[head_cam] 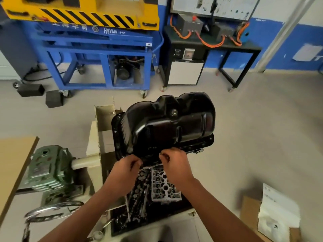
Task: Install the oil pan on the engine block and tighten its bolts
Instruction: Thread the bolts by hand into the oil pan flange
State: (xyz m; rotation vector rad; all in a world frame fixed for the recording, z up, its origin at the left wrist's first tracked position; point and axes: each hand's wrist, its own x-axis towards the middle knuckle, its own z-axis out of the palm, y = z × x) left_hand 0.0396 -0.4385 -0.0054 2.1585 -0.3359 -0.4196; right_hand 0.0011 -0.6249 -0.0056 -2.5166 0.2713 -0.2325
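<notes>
The oil pan [166, 123] lies just beyond both grips, long axis left to right, its near flange pinched by the left grip [125, 169], while the right grip [174, 163] seems clamped on a bolt [161, 153].

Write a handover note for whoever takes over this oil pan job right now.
Left hand: grip on the near flange of the oil pan.
Right hand: pinching a small part, likely a bolt, at the same flange.
The oil pan sits sump-up over the engine block, which is hidden beneath it. The drain plug is fitted.
Done: pan set in place.
Left: start all the flange bolts, then tighten them. I can't make out any that are seated.
</notes>
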